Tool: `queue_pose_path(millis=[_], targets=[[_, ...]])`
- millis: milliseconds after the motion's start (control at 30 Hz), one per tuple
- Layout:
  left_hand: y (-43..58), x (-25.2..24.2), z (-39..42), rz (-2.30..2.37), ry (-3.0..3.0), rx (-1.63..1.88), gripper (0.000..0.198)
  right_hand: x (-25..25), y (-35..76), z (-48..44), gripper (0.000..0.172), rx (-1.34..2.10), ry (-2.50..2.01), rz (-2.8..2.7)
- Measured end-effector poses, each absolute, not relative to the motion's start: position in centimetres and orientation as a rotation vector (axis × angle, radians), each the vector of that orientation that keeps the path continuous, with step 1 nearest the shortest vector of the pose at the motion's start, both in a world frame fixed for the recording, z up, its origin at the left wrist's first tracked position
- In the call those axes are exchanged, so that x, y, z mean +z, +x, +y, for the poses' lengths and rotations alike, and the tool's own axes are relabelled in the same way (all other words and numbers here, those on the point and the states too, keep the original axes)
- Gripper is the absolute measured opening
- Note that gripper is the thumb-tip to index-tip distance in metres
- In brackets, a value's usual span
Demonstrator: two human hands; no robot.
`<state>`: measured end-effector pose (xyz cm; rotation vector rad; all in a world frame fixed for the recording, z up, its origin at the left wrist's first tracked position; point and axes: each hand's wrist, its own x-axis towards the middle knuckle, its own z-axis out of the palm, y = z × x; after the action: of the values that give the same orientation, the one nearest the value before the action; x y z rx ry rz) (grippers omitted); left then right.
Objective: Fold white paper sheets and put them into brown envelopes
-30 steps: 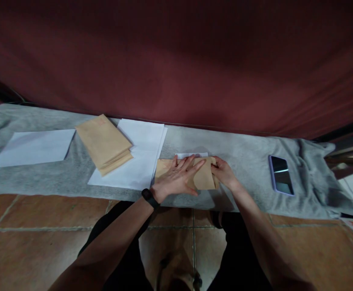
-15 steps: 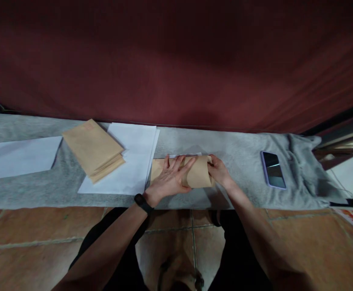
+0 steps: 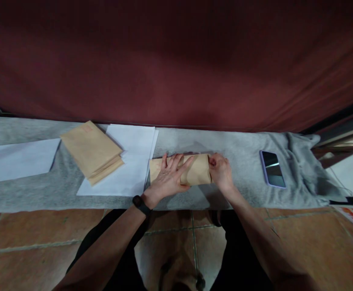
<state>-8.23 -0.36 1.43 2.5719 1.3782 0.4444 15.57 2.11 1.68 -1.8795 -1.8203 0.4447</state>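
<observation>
Since half a second ago, the right hand [image 3: 221,171] has rolled over, its fingers now curled in at the right end of a brown envelope [image 3: 199,171]; whether they pinch its edge, I cannot tell. The left hand [image 3: 170,178] presses flat on the envelope, fingers spread apart. Faint reddish print near its left end is too small to read. The envelope lies directly before the person, long axis running left to right. Leftward, a stack of brown envelopes [image 3: 89,149] overlaps white sheets [image 3: 134,149]; rightward lies a phone [image 3: 272,169]. Beneath is grey cloth [image 3: 239,149], beyond it dark red fabric [image 3: 176,81], below it a tiled floor [image 3: 27,232].
</observation>
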Motion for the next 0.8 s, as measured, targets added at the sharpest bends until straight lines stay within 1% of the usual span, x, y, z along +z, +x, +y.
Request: queue_pose_path(millis=[133, 300, 400, 467, 567, 800], targets=[[-8.2, 1.3, -0.3, 1.384, 2.591, 0.449, 0.114, 2.2, 15.6, 1.7, 0.03, 0.707, -1.726, -1.776], [-8.2, 1.2, -0.2, 1.376, 2.608, 0.449, 0.113, 2.3, 16.4, 1.5, 0.043, 1.222, -1.379, -1.47], [-8.2, 1.5, -0.3, 1.364, 2.661, 0.433, 0.109, 2.3, 16.8, 1.3, 0.045, 1.551, -1.305, -1.418], [-8.2, 1.6, -0.4, 1.344, 2.709, 0.422, 0.106, 2.3, 17.0, 1.2, 0.044, 1.694, -1.297, -1.433], [-8.3, 1.9, -0.4, 1.319, 2.749, 0.408, 0.106, 2.2, 17.2, 1.0, 0.042, 1.779, -1.327, -1.431], [-9.0, 2.2, 0.1, 1.289, 2.749, 0.391, 0.119, 3.3, 18.6, 1.0, 0.038, 1.876, -1.334, -1.209]])
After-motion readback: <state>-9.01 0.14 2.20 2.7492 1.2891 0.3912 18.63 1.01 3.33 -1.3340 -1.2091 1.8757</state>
